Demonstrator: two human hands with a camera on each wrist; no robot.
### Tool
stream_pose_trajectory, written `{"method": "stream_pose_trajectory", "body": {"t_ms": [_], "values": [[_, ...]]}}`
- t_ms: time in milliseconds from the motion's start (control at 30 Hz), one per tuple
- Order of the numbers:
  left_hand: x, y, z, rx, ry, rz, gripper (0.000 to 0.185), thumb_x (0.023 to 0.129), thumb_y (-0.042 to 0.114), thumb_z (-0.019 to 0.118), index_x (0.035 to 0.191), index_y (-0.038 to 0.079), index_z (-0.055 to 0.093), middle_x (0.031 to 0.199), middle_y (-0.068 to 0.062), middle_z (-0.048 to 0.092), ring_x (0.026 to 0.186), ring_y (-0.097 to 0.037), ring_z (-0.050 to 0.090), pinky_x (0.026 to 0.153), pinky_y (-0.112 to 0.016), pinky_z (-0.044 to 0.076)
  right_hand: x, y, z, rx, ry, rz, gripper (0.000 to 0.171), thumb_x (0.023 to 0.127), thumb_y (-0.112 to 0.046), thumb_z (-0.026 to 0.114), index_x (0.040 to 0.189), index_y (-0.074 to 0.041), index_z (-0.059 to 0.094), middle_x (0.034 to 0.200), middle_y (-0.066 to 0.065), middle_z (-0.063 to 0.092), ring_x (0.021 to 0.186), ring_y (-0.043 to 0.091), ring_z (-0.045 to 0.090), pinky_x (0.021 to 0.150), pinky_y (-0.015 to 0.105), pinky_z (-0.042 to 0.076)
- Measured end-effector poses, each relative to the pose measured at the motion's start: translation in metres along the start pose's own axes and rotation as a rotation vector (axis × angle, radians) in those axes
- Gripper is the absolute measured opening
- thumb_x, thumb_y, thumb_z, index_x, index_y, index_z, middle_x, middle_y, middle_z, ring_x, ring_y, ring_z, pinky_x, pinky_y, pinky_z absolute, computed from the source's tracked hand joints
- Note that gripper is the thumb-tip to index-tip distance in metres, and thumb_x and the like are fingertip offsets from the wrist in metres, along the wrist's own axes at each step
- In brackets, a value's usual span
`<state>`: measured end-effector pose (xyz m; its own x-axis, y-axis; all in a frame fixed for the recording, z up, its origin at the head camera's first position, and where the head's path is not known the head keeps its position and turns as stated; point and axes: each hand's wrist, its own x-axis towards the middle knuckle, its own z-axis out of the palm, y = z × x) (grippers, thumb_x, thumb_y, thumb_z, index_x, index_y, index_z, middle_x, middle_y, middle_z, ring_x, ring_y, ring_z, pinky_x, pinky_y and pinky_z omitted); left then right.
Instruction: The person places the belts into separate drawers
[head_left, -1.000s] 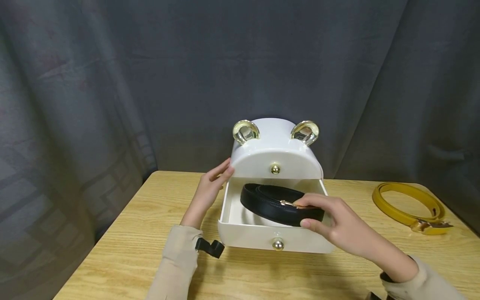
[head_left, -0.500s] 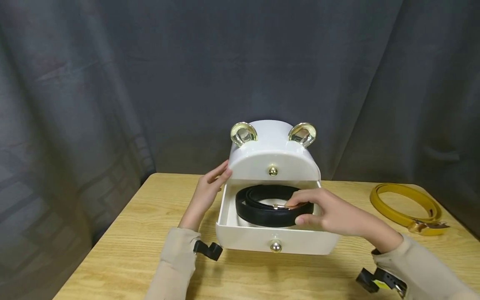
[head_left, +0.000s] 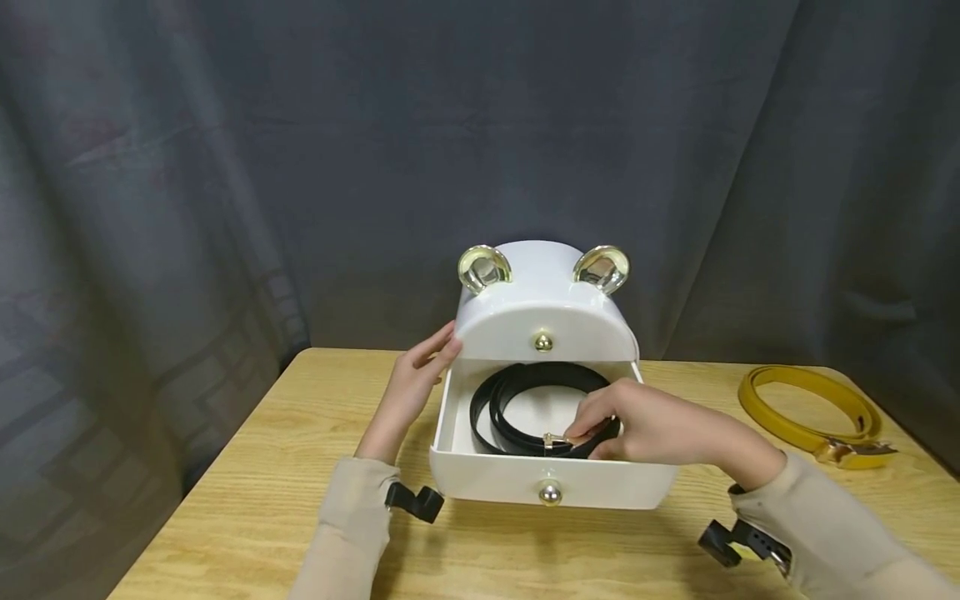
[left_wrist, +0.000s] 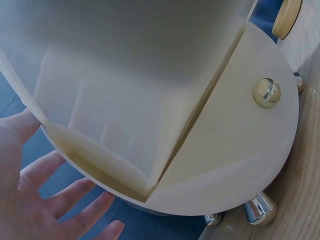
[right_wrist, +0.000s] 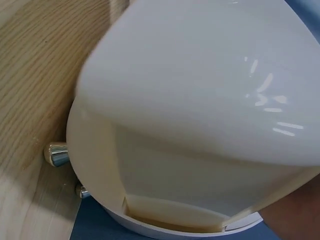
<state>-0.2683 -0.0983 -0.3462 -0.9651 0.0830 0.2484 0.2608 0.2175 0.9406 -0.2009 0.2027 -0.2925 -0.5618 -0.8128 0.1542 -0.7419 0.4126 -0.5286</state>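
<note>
The black belt (head_left: 517,408), coiled into a loose ring, lies inside the pulled-out lower drawer (head_left: 551,479) of a white storage box (head_left: 543,312) with two gold ears on top. The right hand (head_left: 637,429) reaches into the drawer from the right, its fingers curled round the coil at the gold buckle (head_left: 555,442), pinching it against the drawer's front wall. The left hand (head_left: 416,387) rests with straight, relaxed fingers against the box's left side, just where the upper drawer meets the open one — it steadies rather than grips.

Judged from this, the step in hand is settling the coil into the drawer; the belt looks seated on the drawer floor. The next move would seem to call for the right hand to let go without springing the coil open, then for the drawer to be pushed in by its gold knob (head_left: 550,494) while the left hand braces the box.

The box stands on a light wooden table (head_left: 247,492). A yellow belt (head_left: 810,412) lies coiled well apart, near the table's right edge. Behind hangs a dark grey curtain (head_left: 225,167).
</note>
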Motion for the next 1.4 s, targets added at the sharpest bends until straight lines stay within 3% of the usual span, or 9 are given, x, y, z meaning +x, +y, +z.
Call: {"method": "stream_pose_trajectory", "body": {"t_ms": [233,367,533,700,833,1100,1300,1400], "values": [[-0.001,-0.001,-0.001,-0.002,0.001,-0.010,0.049,0.099,0.038,0.060,0.145,0.022,0.054,0.144,-0.003,0.053,0.125,-0.026,0.054,0.094,-0.048,0.047,0.006,0.001,0.001,-0.012,-0.071,-0.009,0.037,0.076,0.015,0.075,0.101,-0.012,0.078,0.090,-0.012,0.069,0.081,0.000,0.062,0.070,0.023,0.055],[-0.001,-0.001,-0.001,-0.004,-0.002,-0.004,0.049,0.099,0.038,0.061,0.145,0.020,0.054,0.143,-0.008,0.054,0.124,-0.027,0.054,0.094,-0.048,0.046,0.007,0.001,0.002,-0.048,-0.079,0.027,0.037,0.075,0.014,0.076,0.098,-0.015,0.079,0.090,-0.014,0.069,0.081,-0.001,0.062,0.071,0.022,0.055],[-0.001,-0.002,-0.001,-0.004,-0.001,-0.009,0.050,0.099,0.037,0.061,0.145,0.019,0.054,0.143,-0.010,0.054,0.124,-0.028,0.055,0.093,-0.045,0.047,0.008,-0.001,0.002,-0.006,-0.066,0.066,0.035,0.078,0.011,0.076,0.103,-0.014,0.078,0.091,-0.013,0.070,0.083,0.002,0.064,0.071,0.024,0.055],[-0.001,-0.002,-0.001,-0.011,-0.001,-0.004,0.050,0.099,0.036,0.061,0.144,0.017,0.054,0.140,-0.011,0.056,0.123,-0.029,0.055,0.093,-0.046,0.046,0.003,-0.009,-0.003,-0.051,0.086,0.082,0.025,0.081,-0.006,0.080,0.106,-0.010,0.076,0.094,-0.007,0.071,0.083,0.008,0.065,0.072,0.031,0.055],[-0.001,-0.001,0.000,-0.013,-0.001,0.004,0.049,0.099,0.036,0.061,0.144,0.016,0.055,0.139,-0.011,0.057,0.123,-0.028,0.055,0.092,-0.044,0.047,-0.003,-0.021,0.000,-0.133,0.247,0.067,0.024,0.083,-0.011,0.079,0.106,-0.015,0.076,0.099,-0.009,0.071,0.084,0.004,0.066,0.076,0.034,0.055],[-0.001,-0.001,0.001,-0.026,-0.007,0.008,0.050,0.100,0.035,0.060,0.145,0.015,0.053,0.141,-0.010,0.055,0.124,-0.029,0.054,0.095,-0.050,0.046,-0.013,-0.046,0.027,-0.293,0.581,-0.081,0.037,0.077,0.000,0.082,0.105,-0.022,0.074,0.101,-0.015,0.070,0.089,0.003,0.064,0.078,0.014,0.047],[-0.001,-0.001,0.001,-0.020,-0.003,0.005,0.050,0.100,0.036,0.060,0.145,0.016,0.053,0.141,-0.011,0.056,0.124,-0.029,0.054,0.094,-0.048,0.046,-0.025,-0.067,0.041,-0.264,0.649,-0.140,0.035,0.082,-0.006,0.079,0.111,-0.025,0.072,0.106,-0.013,0.069,0.095,0.007,0.065,0.088,0.012,0.045],[0.000,-0.002,0.001,-0.016,-0.001,0.000,0.049,0.099,0.036,0.060,0.144,0.017,0.054,0.140,-0.011,0.056,0.123,-0.028,0.055,0.092,-0.045,0.047,-0.030,-0.074,0.048,-0.221,0.663,-0.154,0.020,0.093,-0.018,0.072,0.113,-0.022,0.072,0.107,-0.011,0.070,0.096,0.007,0.064,0.087,0.013,0.047]]}}
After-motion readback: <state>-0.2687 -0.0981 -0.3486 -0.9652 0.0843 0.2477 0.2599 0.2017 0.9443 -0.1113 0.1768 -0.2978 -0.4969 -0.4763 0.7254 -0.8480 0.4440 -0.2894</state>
